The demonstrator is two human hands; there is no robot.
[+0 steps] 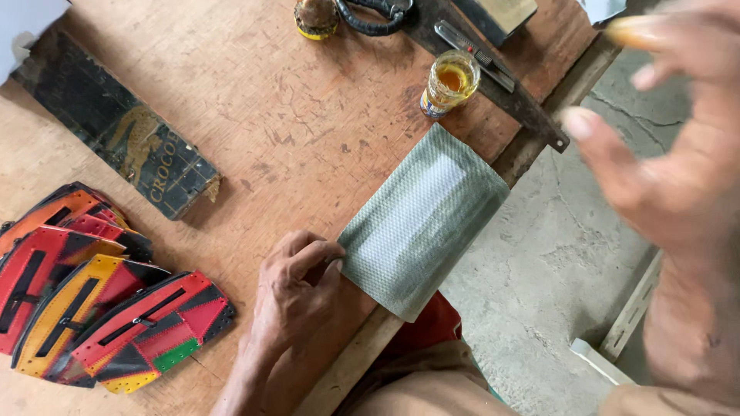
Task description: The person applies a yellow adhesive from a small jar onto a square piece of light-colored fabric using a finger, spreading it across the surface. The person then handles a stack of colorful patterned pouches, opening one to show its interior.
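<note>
With the left hand [297, 289] pinching the grey-green rectangular mesh fabric piece [422, 221] at its eight-o'clock edge on the wooden table [308, 115], the empty, spread-fingered right hand [663, 154] hovers at three o'clock, apparently mid-gluing.

Stack of red, orange and black leather pieces [92, 293] left of the fingers on the wooden counter [293, 115]. Beyond the fingers: small glass jar of amber liquid [451, 83], black-handled saw [470, 65], dark printed board [116, 127].
</note>
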